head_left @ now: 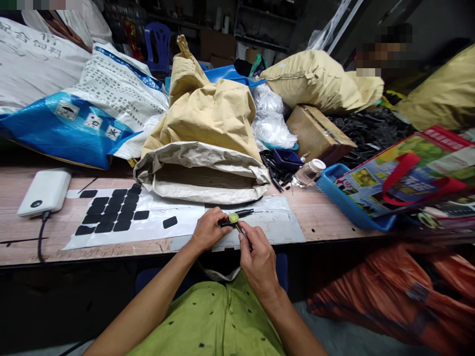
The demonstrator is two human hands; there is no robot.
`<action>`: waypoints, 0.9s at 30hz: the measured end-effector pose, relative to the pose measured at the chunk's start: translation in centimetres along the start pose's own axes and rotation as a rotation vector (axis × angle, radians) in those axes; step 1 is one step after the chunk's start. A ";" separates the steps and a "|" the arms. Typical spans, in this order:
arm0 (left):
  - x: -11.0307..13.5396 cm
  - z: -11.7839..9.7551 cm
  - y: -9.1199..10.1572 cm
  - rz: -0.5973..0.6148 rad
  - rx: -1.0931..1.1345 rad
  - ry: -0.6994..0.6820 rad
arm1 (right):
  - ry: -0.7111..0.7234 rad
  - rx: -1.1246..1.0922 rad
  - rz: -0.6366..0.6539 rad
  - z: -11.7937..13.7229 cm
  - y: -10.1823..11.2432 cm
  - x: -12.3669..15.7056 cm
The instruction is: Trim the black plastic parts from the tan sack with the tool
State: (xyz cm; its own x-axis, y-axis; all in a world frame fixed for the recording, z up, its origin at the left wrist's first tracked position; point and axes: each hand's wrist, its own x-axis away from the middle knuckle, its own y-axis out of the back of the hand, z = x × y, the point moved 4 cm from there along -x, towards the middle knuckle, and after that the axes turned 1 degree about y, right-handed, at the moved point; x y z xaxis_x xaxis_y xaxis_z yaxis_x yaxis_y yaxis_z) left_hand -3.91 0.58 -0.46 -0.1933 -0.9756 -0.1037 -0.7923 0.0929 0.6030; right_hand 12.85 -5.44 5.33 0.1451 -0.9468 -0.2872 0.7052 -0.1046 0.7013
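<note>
At the front edge of the table, my left hand [211, 228] has its fingers pinched on a small black part [225, 224]. Close beside it, my right hand [259, 254] is closed round a thin dark stick-like tool [241, 230]. A round yellow-green piece [233, 217] shows between the hands, at the upper end of that tool; whether the two are joined I cannot tell. Just beyond my fingertips, another slim black piece [245, 212] lies over a grey board [287, 222]. To the left, several black rounded pads [118, 207] rest on a white sheet [148, 232].
An open-mouthed tan sack [211, 118] stands right behind my hands. A white power bank [46, 190] with a cable sits at the left. On the right are a clear jar [309, 172], a blue tray [330, 185], a cardboard box [315, 131] and a person [386, 49] farther back.
</note>
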 end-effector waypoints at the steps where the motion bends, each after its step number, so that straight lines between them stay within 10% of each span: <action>1: 0.0 -0.1 0.0 -0.001 -0.004 0.002 | -0.003 0.026 0.020 0.0 -0.2 0.0; 18: 0.1 -0.3 0.0 -0.026 -0.010 0.015 | -0.092 0.019 -0.112 -2.6 2.7 -0.3; 27: 0.2 -0.3 -0.2 -0.054 -0.064 -0.009 | -0.358 0.487 -0.262 -12.5 6.5 -3.8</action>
State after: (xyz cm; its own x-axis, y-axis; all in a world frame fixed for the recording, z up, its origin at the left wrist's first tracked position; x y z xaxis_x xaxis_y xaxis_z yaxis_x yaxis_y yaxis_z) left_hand -3.62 0.27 -0.37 -0.1570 -0.9770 -0.1440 -0.7632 0.0275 0.6456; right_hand 25.51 1.30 2.83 -0.2875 -0.9053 -0.3127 0.2792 -0.3915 0.8768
